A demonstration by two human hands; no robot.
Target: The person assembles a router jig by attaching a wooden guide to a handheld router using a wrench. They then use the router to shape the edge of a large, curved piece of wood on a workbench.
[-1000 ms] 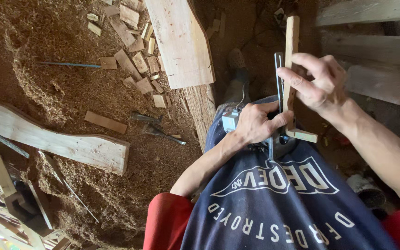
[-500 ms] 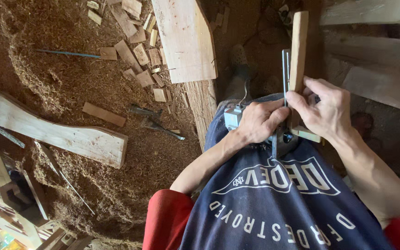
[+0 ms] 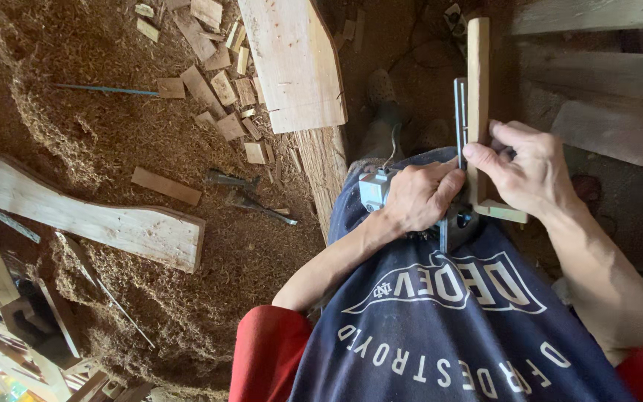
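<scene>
Left hand [image 3: 418, 197] clamped on metal clamp [image 3: 458, 141], right hand [image 3: 526, 167] fingers closed around wooden strip [image 3: 478, 82], steadying it upright.

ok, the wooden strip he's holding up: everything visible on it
The wooden strip is a narrow, pale, flat-sided length of bare wood, standing nearly upright in the view. Its top end is cut square; a short pale crosspiece sits at its lower end. The right hand wraps its lower half, fingers across its face. A thin grey metal bar runs alongside its left edge, beside the left hand.
</scene>
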